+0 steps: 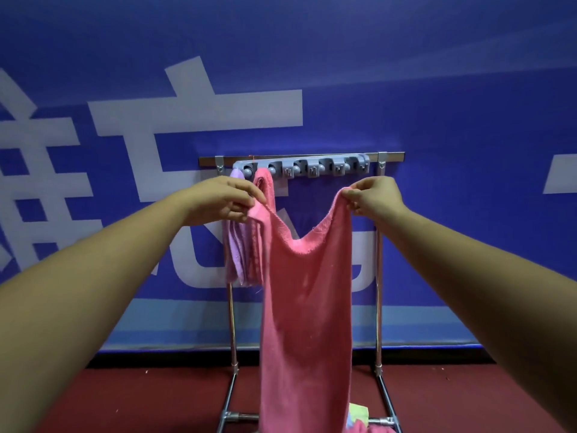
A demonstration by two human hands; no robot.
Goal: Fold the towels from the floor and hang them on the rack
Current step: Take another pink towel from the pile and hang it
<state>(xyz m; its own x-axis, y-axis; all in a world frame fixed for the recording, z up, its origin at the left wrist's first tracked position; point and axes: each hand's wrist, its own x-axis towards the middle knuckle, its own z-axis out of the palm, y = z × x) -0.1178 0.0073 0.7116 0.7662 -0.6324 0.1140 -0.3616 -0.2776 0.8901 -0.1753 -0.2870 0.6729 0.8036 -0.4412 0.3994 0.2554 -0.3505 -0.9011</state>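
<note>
Towels are the job, and the pink towel (306,292) hangs long and unfolded between my hands, in front of the rack (379,276), its lower end down near the floor (156,401). My left hand (229,201) pinches one top corner between thumb and fingertips, and my right hand (376,195) pinches the other the same way. The top edge sags in a deep dip between them. I judge the step in hand to be the first fold. To do it well I should draw my hands apart until that edge goes taut and level, then bring corner to corner so the edges line up, lifting enough that the bottom does not drag. A narrow pinch is enough for cloth this light, but it belongs right at the corners or the fold will go crooked. At the left of the hook strip (303,168) a lilac towel (235,248) hangs already, with a second pink towel (265,185) just beside it, close behind my left hand, so I should fold clear of both and aim for a free hook further right. Other floor towels (359,412) lie by the rack's base.
</note>
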